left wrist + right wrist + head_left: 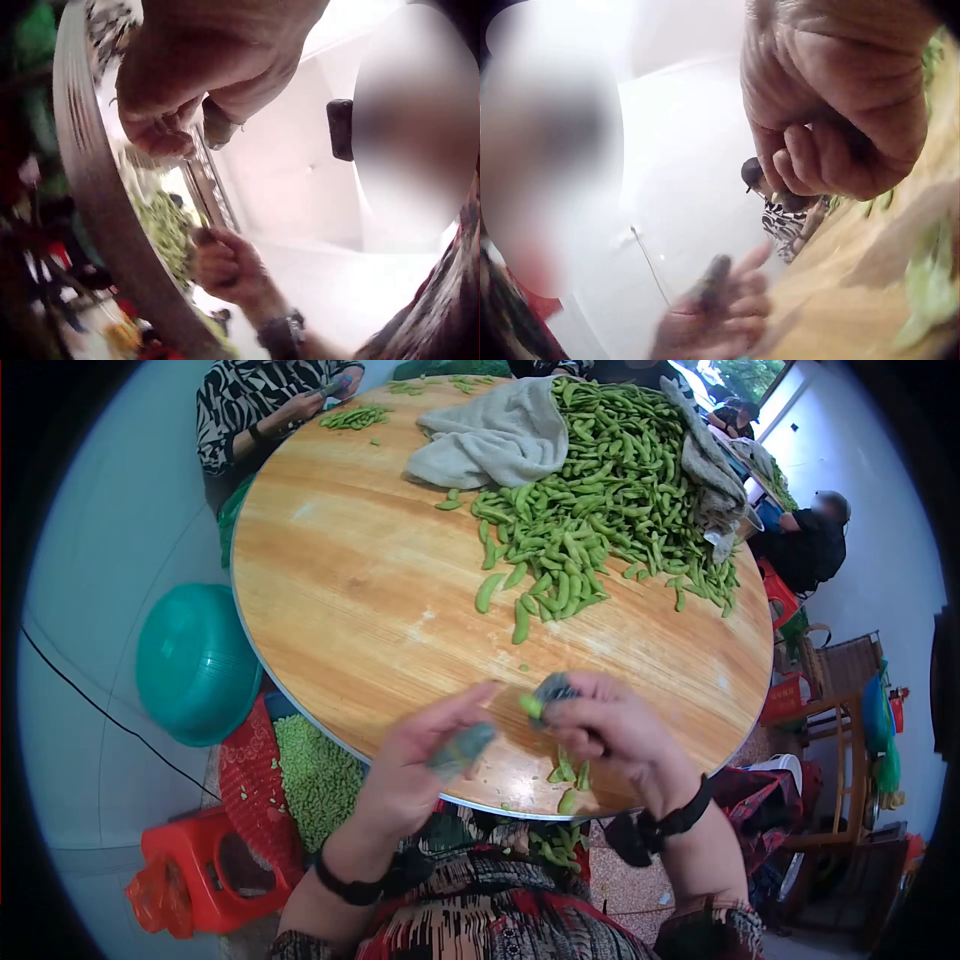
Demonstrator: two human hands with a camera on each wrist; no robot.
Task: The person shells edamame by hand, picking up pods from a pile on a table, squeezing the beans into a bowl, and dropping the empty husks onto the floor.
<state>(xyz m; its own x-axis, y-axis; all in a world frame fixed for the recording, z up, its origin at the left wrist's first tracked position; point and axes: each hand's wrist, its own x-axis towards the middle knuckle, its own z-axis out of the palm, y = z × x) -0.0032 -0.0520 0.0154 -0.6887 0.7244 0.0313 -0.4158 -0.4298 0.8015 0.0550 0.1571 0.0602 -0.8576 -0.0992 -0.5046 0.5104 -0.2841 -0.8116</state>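
In the head view my right hand (625, 730) pinches a green soybean pod (532, 706) near the front of the round wooden table. A dark covering (556, 686) wraps a fingertip of that hand. Just to its left, my left hand (405, 770) has its index finger extended towards the right hand, and a grey-green covering (465, 748) sits on its thumb. The right wrist view shows the left hand (720, 311) with fingers fairly straight, holding nothing. Below the right hand a few pods (570, 775) lie at the table's front edge.
A large heap of soybean pods (610, 480) covers the table's far right, beside a grey cloth (495, 435). Shelled beans (315, 770) fill a container at lower left, near a teal basin (195, 665) and a red stool (215, 870). Another person (265, 410) sits across the table.
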